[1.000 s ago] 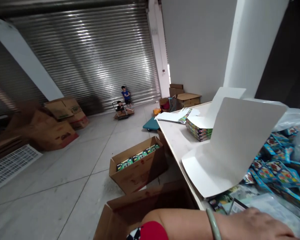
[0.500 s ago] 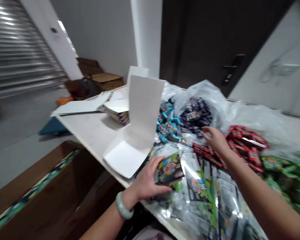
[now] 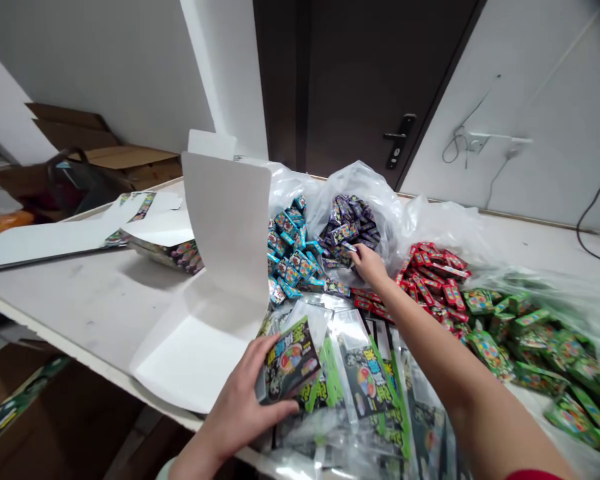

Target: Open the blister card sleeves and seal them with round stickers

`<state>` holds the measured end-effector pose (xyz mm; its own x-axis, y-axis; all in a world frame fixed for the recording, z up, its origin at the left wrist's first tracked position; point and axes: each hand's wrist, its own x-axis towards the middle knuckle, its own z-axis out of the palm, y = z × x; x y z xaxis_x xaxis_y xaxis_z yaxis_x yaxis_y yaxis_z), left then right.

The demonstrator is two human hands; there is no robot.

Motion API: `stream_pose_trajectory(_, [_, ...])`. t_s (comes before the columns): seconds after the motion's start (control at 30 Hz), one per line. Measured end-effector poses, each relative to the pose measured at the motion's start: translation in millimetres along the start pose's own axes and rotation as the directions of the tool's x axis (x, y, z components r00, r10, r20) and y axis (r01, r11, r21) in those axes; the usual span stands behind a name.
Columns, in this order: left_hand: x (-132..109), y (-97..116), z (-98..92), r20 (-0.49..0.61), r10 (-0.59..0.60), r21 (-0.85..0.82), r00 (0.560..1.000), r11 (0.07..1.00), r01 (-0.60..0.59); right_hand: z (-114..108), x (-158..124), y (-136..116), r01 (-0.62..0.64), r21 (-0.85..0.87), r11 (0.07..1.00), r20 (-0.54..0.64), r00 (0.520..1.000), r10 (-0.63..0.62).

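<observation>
Left hand (image 3: 243,393) in the head view holds a black printed pack (image 3: 291,360) by its near side, thumb spread, above clear-wrapped packs (image 3: 367,380); that loose hold could let it slip. Right hand (image 3: 373,267) reaches purple packets (image 3: 343,213), fingertips nearly together; whether one is caught, I cannot tell. A weak pinch could drop one among red packets (image 3: 433,270).

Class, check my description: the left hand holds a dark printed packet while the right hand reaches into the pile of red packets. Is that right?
Not quite: the right hand reaches into the pile of purple packets, not the red packets, as the head view shows. The left hand does hold a dark printed packet.
</observation>
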<state>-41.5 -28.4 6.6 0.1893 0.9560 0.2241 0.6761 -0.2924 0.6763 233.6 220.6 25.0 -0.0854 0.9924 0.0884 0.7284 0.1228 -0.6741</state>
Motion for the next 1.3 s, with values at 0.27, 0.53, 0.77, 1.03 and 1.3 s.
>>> stream_pose_trajectory(0.27, [7.6,10.8,0.3,0.011,0.052,0.015,0.999,0.999,-0.052,-38.1,-120.9,10.3,-0.205,0.639,0.741,0.203,0.975,0.094])
stream_pose_trajectory(0.53, [6.7,25.0,1.9,0.043,0.064,0.068,0.997,0.995,-0.067,-58.0,-198.4,24.2,-0.113,0.774,0.622,0.102,0.993,0.054])
stream_pose_trajectory(0.77, [12.3,35.7,8.0,0.065,0.112,0.118,0.992,0.986,-0.119,-58.6,-218.7,42.0,-0.126,0.469,0.874,0.044,0.992,0.119])
stream_pose_trajectory(1.03, [17.8,41.8,22.4,0.103,0.158,0.165,0.982,0.971,-0.174,-47.4,-194.7,37.0,-0.128,0.000,0.992,0.007,0.992,0.128])
stream_pose_trajectory(1.3, [18.1,35.4,17.1,0.127,0.152,0.191,0.980,0.966,-0.174,-62.9,-214.8,69.7,0.144,-0.074,0.987,0.228,0.966,-0.124])
